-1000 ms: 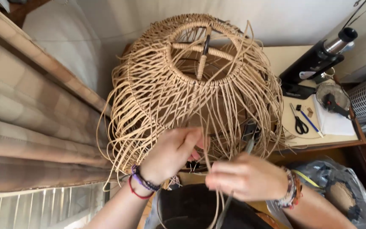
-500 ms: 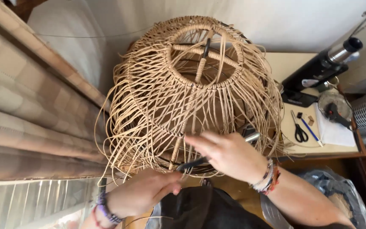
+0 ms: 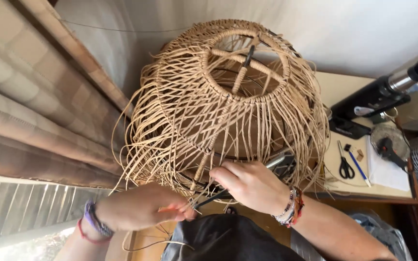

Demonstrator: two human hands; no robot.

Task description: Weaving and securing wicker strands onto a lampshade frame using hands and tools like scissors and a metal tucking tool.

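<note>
The large domed lampshade frame of pale woven rattan (image 3: pixel 228 101) sits at mid-scene, its loose strand ends hanging toward the near rim, where both hands work. The right hand (image 3: pixel 255 186) closes its fingers around a dark slim tool (image 3: pixel 214 197), likely steadying it; the left hand (image 3: pixel 139 208) pinches its tip among the strands. The curtain (image 3: pixel 35 111) crowds the left side, and the desk with black scissors (image 3: pixel 345 166) crowds the right.

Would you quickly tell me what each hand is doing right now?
Left hand: closed, pinching thin rattan strands at the woven shade's lower edge.
Right hand: closed around a dark slender tool.
</note>
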